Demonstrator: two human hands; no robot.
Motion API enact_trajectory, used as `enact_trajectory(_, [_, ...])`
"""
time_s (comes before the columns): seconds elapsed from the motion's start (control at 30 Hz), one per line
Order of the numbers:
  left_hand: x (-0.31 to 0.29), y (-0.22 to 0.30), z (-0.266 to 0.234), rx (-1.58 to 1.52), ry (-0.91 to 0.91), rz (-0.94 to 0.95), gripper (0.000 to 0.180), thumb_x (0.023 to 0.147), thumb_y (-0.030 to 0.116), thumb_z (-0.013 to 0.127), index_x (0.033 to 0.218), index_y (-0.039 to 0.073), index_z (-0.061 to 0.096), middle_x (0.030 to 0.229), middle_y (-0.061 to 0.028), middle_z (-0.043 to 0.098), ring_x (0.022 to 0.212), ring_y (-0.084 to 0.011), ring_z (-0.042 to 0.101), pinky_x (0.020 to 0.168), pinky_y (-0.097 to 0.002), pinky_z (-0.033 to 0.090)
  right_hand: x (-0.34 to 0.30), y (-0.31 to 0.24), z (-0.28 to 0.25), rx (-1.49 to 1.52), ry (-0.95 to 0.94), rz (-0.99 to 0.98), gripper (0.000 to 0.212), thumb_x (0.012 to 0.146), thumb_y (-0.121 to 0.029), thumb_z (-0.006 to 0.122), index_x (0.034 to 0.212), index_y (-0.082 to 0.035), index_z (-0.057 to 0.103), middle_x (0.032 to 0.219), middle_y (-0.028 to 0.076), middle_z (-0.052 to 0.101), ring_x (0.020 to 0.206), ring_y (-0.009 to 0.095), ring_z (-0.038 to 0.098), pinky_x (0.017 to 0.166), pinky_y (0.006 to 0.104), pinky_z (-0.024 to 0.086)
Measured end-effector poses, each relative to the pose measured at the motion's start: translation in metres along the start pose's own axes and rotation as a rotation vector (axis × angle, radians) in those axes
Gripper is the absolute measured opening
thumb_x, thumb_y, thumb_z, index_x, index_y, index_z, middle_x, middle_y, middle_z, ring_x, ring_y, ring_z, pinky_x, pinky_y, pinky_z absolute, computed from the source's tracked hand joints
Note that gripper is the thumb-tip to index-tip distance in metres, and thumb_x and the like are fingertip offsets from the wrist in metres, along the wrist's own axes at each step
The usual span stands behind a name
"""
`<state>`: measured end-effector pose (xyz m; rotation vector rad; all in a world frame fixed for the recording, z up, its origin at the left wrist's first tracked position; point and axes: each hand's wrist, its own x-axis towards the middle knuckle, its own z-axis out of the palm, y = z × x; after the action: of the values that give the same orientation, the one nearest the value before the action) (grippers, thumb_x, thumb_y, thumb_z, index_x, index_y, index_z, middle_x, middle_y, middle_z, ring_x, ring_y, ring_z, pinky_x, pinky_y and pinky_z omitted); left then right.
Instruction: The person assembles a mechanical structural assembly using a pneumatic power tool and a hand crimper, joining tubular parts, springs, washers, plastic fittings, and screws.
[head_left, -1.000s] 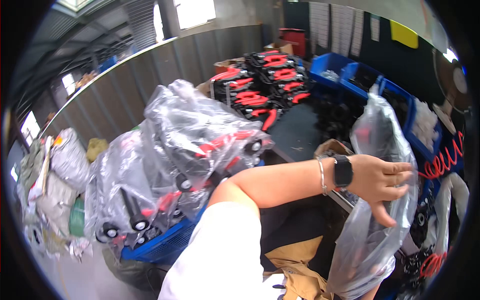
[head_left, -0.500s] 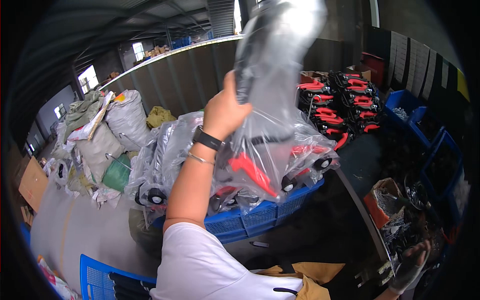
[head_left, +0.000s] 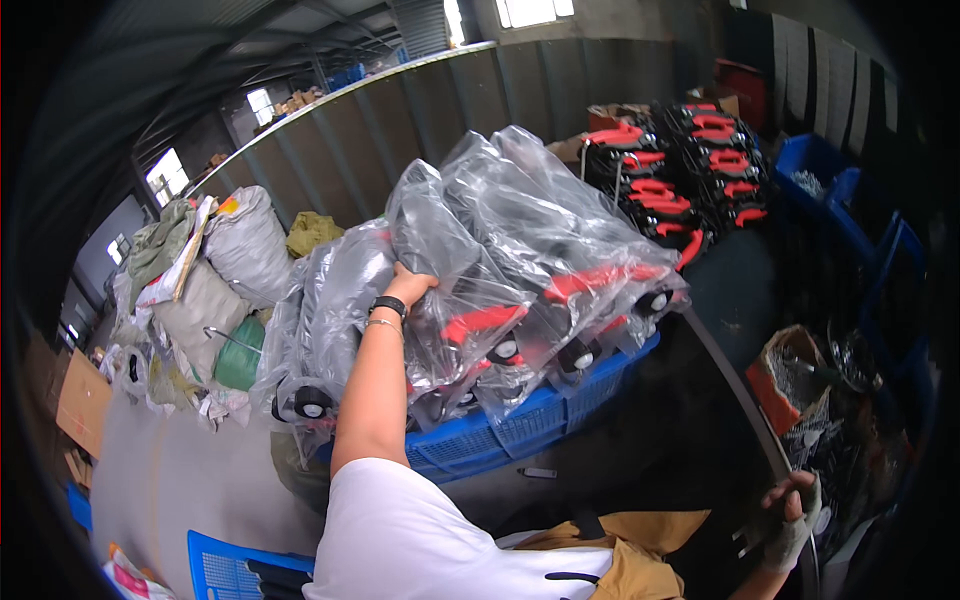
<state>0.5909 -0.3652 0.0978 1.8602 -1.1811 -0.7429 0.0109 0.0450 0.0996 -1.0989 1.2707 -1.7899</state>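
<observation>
Several clear plastic bags holding red-and-black parts with small wheels lie heaped on a blue plastic crate. My left hand is closed on one clear-bagged part with a red handle, its thumb showing on the plastic and its other fingers partly hidden. That bag lies along the heap, against its neighbours. At the lower right, my right hand, in a pale fingerless glove, lies over the metal bench edge. Its fingers are loosely bent and apart, with nothing seen in them.
Unbagged red-and-black parts are stacked behind the crate to the right. Blue bins and an orange box of small metal pieces stand at the right. Stuffed sacks are on the left, and another blue crate is nearer me.
My left hand has lowered the bagged part from high above the crate onto the heap. My right hand has moved up slightly to the bench edge, its fingers more bent.
</observation>
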Motion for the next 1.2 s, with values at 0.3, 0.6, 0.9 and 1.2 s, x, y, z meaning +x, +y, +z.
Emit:
enact_trajectory(0.3, [-0.076,0.073,-0.014,0.867,0.459,0.424,0.075,0.087,0.032,0.065,0.144,0.001,0.029,0.121,-0.0291,0.056,0.109,-0.0427,0.058,0.094,-0.0444,0.047,-0.008,0.026,0.018,-0.088,-0.026,0.198,0.035,0.088,-0.027,0.066,0.108,0.002,0.059,0.082,0.007,0.058,0.072,0.015,0.058,0.069,0.0266,0.046])
enact_trajectory(0.6, [-0.313,0.113,0.329,-0.259,-0.982,0.775,0.03,0.079,0.007,0.071,0.103,0.002,0.054,0.084,-0.0124,0.061,0.079,-0.0292,0.063,0.071,-0.0342,0.05,-0.052,0.102,-0.01,-0.766,-0.046,0.138,0.022,0.086,-0.016,0.065,0.102,-0.001,0.065,0.084,0.012,0.064,0.077,0.027,0.064,0.069,0.0342,0.05])
enact_trajectory(0.9, [-0.137,-0.036,0.665,0.248,-0.148,0.695,0.035,0.082,0.037,0.065,0.101,0.008,0.07,0.102,-0.0192,0.068,0.098,-0.0342,0.066,0.082,-0.0417,0.054,-0.05,0.15,0.008,-1.034,-0.279,0.226,0.036,0.07,-0.031,0.077,0.098,-0.014,0.062,0.091,0.011,0.048,0.085,0.033,0.05,0.074,0.0443,0.044])
enact_trajectory(1.2, [-0.158,-0.089,0.689,0.357,-0.288,0.694,0.033,0.083,0.036,0.064,0.099,0.008,0.07,0.101,-0.0189,0.068,0.097,-0.034,0.066,0.081,-0.0417,0.054,-0.053,0.188,-0.021,-1.048,-0.373,0.368,0.036,0.064,-0.03,0.084,0.089,-0.016,0.064,0.084,0.009,0.049,0.08,0.03,0.048,0.07,0.0429,0.041])
